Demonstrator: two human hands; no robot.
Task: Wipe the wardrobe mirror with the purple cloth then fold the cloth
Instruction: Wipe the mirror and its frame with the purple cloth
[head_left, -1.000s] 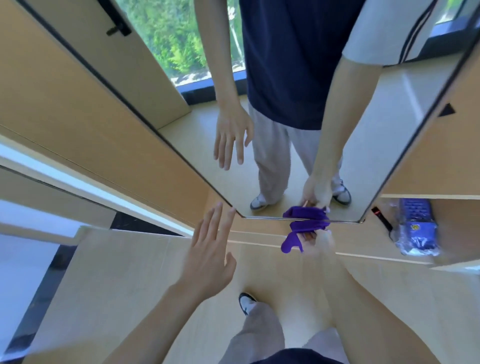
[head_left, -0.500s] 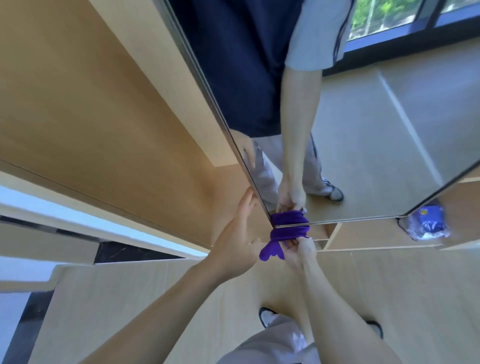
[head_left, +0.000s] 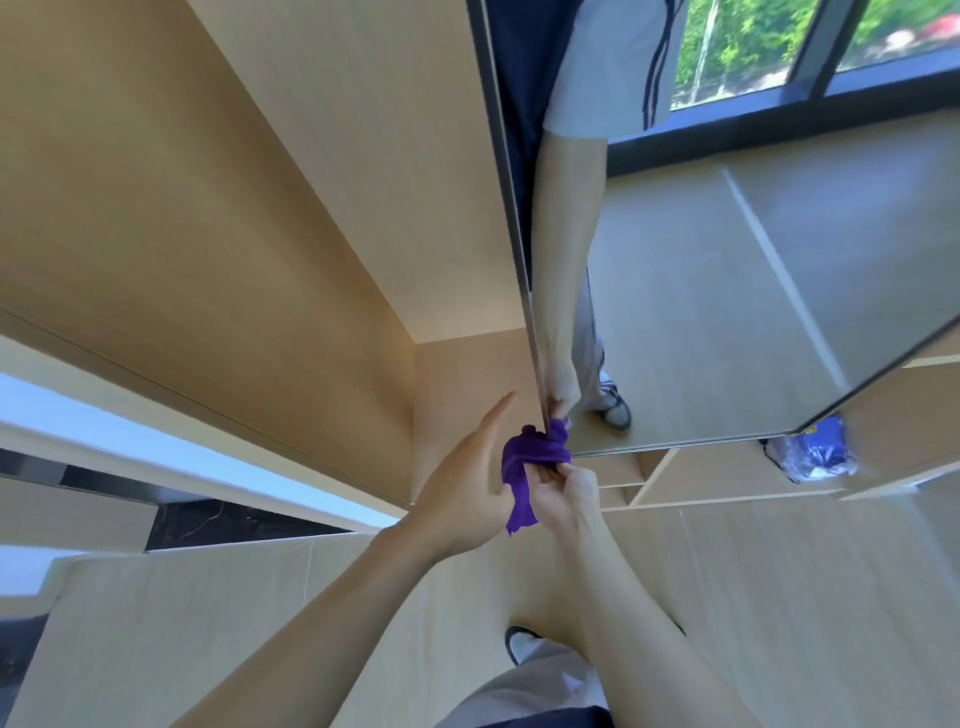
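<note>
1. Nearest the camera, grey trousers (head_left: 524, 691) and a white shoe (head_left: 519, 644) are seen on the pale wooden floor (head_left: 208, 623), with two bare forearms stretched forward above them.
2. The purple cloth (head_left: 530, 465) is gripped by the right hand (head_left: 563, 496), its fingers curled round the bunched fabric; a loose tail is left hanging between the two hands.
3. The left hand (head_left: 467, 493) is held just beside the cloth with fingers straight and thumb raised, its palm against the hanging tail; nothing is clasped in its grip.
4. The bunched top of the cloth is pressed against the lower left corner of the wardrobe mirror (head_left: 753, 312), where the metal edge meets the bottom rail.
5. In the glass, the person's reflected arm, striped sleeve and shoe are shown, with a window and green foliage beyond.
6. To the left, light wooden wardrobe panels (head_left: 234, 208) are seen rising away.
7. At far right, below the mirror, a blue plastic-wrapped package (head_left: 815, 457) is seen lying in an open compartment.
</note>
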